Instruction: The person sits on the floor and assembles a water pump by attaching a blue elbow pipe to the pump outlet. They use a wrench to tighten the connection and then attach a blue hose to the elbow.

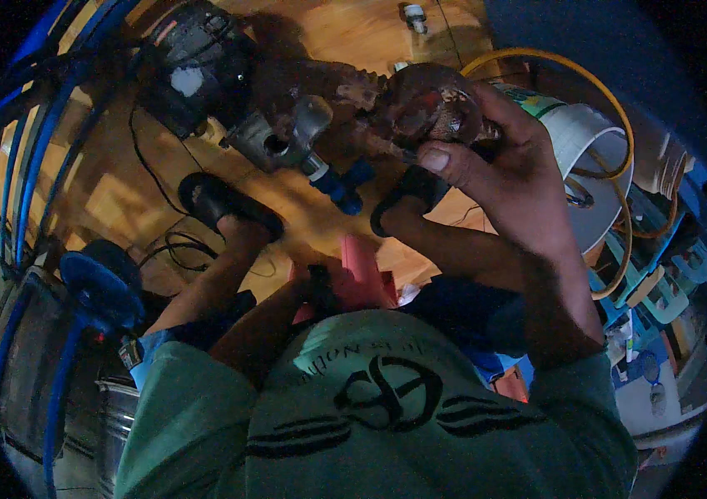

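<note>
My right hand (pixel 503 158) is raised, its thumb and fingers wrapped round a rusty brown round metal part (pixel 432 104) with a rough, pitted face. Behind and left of that part is a dark, greasy machine (pixel 203 75) that looks like a water pump with a motor. A grey metal casing (pixel 278 137) with a round hole shows on it, with a blue valve (pixel 341 185) below. Shadow makes it unclear where the held part ends and the machine begins. My left hand (pixel 316 287) is low between my knees, beside a pink stool (pixel 362 270); its fingers are too dark to make out.
A white bucket (pixel 590 150) lies tipped at the right, with a yellow hose (pixel 620 83) looped round it. Teal plastic racks (pixel 661 274) stand beyond. Blue tubing (pixel 37 183) and a blue funnel-like dish (pixel 99 279) are at the left. A black cable (pixel 174 249) trails on the floor.
</note>
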`<state>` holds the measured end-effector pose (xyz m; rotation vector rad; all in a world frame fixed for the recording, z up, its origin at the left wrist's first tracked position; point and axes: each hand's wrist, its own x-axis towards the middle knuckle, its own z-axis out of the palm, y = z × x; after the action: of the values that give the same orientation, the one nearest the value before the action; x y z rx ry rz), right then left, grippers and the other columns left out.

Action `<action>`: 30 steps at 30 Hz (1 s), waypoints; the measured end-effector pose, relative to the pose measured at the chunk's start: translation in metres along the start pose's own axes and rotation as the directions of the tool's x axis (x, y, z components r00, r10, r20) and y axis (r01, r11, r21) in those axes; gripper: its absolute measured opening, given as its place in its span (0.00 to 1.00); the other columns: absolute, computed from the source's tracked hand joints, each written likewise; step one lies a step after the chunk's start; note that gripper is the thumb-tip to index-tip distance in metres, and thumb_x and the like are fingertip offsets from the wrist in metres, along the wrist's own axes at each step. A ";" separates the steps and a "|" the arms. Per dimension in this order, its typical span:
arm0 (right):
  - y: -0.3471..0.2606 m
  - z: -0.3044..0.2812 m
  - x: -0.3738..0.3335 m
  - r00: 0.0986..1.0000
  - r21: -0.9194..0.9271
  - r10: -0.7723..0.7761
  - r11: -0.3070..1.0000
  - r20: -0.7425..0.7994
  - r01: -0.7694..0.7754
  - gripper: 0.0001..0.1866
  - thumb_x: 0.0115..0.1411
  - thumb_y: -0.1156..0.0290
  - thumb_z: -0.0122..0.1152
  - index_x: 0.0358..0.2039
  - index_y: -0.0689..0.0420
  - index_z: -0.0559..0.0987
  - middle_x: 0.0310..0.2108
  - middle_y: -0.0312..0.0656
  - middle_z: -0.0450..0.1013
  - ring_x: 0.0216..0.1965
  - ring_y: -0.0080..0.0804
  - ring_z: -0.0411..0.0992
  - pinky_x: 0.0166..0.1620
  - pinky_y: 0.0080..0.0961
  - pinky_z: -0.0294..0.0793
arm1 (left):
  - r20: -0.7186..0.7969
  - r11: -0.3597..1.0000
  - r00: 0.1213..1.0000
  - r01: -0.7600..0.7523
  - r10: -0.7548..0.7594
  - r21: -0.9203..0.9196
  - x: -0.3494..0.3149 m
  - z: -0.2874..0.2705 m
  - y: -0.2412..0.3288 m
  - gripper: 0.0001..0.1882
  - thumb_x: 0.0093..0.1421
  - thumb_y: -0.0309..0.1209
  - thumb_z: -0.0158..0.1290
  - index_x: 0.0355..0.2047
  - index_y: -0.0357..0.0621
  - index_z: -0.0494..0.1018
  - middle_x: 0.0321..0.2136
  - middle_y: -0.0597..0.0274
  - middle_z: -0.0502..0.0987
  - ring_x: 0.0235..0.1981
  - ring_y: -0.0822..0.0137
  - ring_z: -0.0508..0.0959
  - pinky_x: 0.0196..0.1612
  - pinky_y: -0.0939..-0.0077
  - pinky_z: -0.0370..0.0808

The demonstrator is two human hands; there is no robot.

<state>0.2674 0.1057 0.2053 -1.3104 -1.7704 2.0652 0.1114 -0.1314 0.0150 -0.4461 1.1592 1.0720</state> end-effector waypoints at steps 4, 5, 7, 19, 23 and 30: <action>-0.001 0.008 0.003 0.985 0.188 0.169 0.967 0.025 -0.171 0.19 0.61 0.71 0.72 0.51 0.60 0.79 0.42 0.35 0.80 0.45 0.20 0.75 0.50 0.24 0.75 | -0.023 0.999 0.999 -0.027 0.026 -0.040 -0.002 -0.004 -0.010 0.28 0.69 0.55 0.50 0.52 0.43 0.75 0.43 0.59 0.80 0.36 0.67 0.79 0.41 0.69 0.79; -0.002 0.009 0.003 0.974 0.247 0.225 0.944 0.008 -0.220 0.18 0.60 0.70 0.73 0.49 0.60 0.79 0.40 0.34 0.80 0.43 0.19 0.74 0.48 0.23 0.75 | -0.016 0.998 0.999 -0.038 0.037 -0.041 0.001 -0.003 -0.010 0.28 0.69 0.56 0.49 0.52 0.43 0.75 0.43 0.59 0.80 0.37 0.67 0.79 0.41 0.69 0.79; 0.011 0.009 0.001 0.985 0.061 0.168 0.983 0.041 -0.170 0.20 0.64 0.61 0.68 0.51 0.59 0.79 0.43 0.36 0.79 0.45 0.21 0.75 0.51 0.25 0.75 | -0.007 0.998 0.999 -0.048 0.048 -0.044 0.000 -0.003 -0.012 0.29 0.69 0.56 0.49 0.53 0.43 0.74 0.43 0.59 0.80 0.37 0.67 0.79 0.41 0.69 0.79; 0.025 0.010 -0.031 0.982 -0.252 0.034 0.968 0.184 0.014 0.19 0.63 0.57 0.69 0.44 0.58 0.78 0.34 0.38 0.77 0.35 0.20 0.75 0.37 0.20 0.74 | 0.118 0.971 0.964 -0.240 0.238 -0.001 -0.039 -0.008 -0.018 0.33 0.68 0.60 0.48 0.55 0.43 0.73 0.44 0.59 0.79 0.38 0.66 0.79 0.42 0.68 0.78; 0.055 0.023 -0.035 0.904 -0.324 -0.401 0.844 0.148 0.428 0.23 0.62 0.51 0.69 0.44 0.58 0.78 0.30 0.35 0.76 0.32 0.20 0.74 0.33 0.20 0.74 | 0.206 0.928 0.912 -0.371 0.355 0.042 -0.057 -0.007 0.014 0.34 0.68 0.61 0.47 0.56 0.43 0.73 0.44 0.59 0.79 0.38 0.65 0.80 0.42 0.67 0.78; 0.039 0.066 -0.105 0.984 -0.092 0.013 0.996 0.175 0.003 0.26 0.66 0.41 0.58 0.40 0.55 0.79 0.24 0.34 0.76 0.20 0.21 0.72 0.23 0.23 0.73 | 0.296 0.558 0.711 -0.692 0.638 0.459 -0.180 0.072 0.045 0.21 0.68 0.51 0.55 0.45 0.47 0.75 0.30 0.72 0.77 0.26 0.77 0.73 0.27 0.80 0.68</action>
<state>0.3049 -0.0175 0.2226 -1.1878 -1.9566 2.1873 0.1082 -0.1361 0.2139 0.5661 1.5274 1.3115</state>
